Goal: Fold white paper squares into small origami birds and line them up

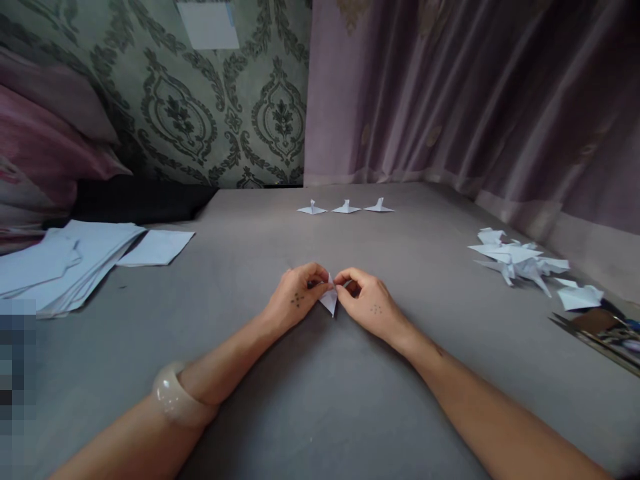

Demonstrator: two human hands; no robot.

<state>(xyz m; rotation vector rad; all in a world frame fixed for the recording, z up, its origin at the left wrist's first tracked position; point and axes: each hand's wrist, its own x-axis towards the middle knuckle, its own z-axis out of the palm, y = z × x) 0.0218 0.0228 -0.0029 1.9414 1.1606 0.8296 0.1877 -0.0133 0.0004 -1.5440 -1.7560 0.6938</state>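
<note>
A small piece of folded white paper point(329, 303) is pinched between my two hands over the middle of the grey table. My left hand point(299, 291) grips its left side between thumb and fingertips, and a pale bangle circles that wrist. On the other side, my right hand point(367, 297) has thumb and forefinger closed on the paper's right edge. One pointed corner hangs down toward me; my fingers hide part of the upper folds. Farther back, three folded paper birds stand in a row: a left one point(313, 209), a middle one point(347, 208) and a right one point(379, 206).
White paper sheets point(95, 243) are stacked at the left, beside a smaller sheet point(159, 247). A heap of folded paper figures point(515, 259) lies at the right, with scissors point(590, 337) nearer me. Curtains point(390, 100) and a patterned wall point(230, 107) border the table.
</note>
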